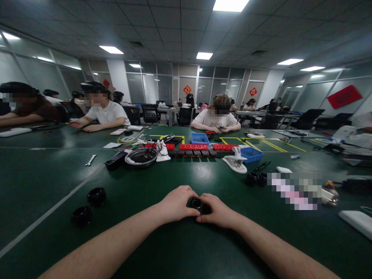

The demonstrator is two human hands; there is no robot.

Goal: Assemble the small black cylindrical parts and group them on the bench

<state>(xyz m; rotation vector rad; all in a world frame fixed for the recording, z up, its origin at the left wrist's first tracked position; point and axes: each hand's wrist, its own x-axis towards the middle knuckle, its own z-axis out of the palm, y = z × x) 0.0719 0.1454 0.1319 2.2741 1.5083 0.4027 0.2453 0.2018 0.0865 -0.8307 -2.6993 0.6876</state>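
Note:
My left hand (178,203) and my right hand (218,210) meet over the green table, both closed around a small black round part (197,203) with a hole in its top. Fingers cover most of its sides, so its lower shape is hidden. To the left lie two similar black ring-shaped parts, one (97,196) farther back and one (81,216) nearer me. Another pair of black round parts (252,178) sits side by side to the right, beyond my right hand.
Across the table's middle stand a metal bowl (142,164), white clip-on bases (236,164), red socket strips (194,147) and blue bins (252,155). A wrench (91,160) lies at left. Metal and white items are at right. A person (216,118) sits opposite; others sit at left.

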